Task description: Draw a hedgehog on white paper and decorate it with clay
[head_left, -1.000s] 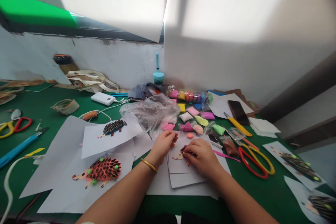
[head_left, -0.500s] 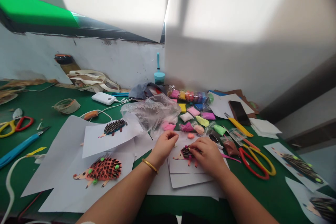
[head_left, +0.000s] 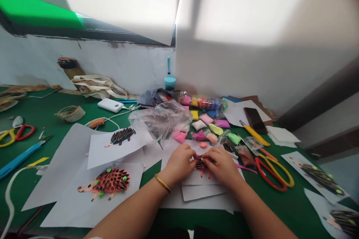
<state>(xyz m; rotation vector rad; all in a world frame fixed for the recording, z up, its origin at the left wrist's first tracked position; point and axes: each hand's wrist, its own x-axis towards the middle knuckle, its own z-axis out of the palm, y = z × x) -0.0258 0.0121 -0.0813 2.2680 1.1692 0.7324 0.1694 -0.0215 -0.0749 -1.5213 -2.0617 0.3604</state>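
Note:
A small hedgehog picture (head_left: 201, 165) with dark spines and pinkish legs lies on white paper in front of me, partly covered by my fingers. My left hand (head_left: 181, 162), with a gold bangle at the wrist, rests over its head end, thumb and fingertips pinched together. From the other side my right hand (head_left: 220, 163) bends over its back, fingertips pressed on the spines. Whatever either hand pinches is too small or hidden to make out. Just beyond the fingers sits a little orange clay lump (head_left: 203, 144).
Several clay packets (head_left: 215, 129) and a crumpled plastic bag (head_left: 164, 119) lie behind my hands. Scissors (head_left: 273, 173) and a yellow cutter (head_left: 256, 135) are at the right. A finished-looking red hedgehog (head_left: 112, 183) lies left; a phone (head_left: 255, 120) is at the back right.
My left hand has moved right and down onto the hedgehog picture, covering its head. My right hand has stayed nearly in place on the spines.

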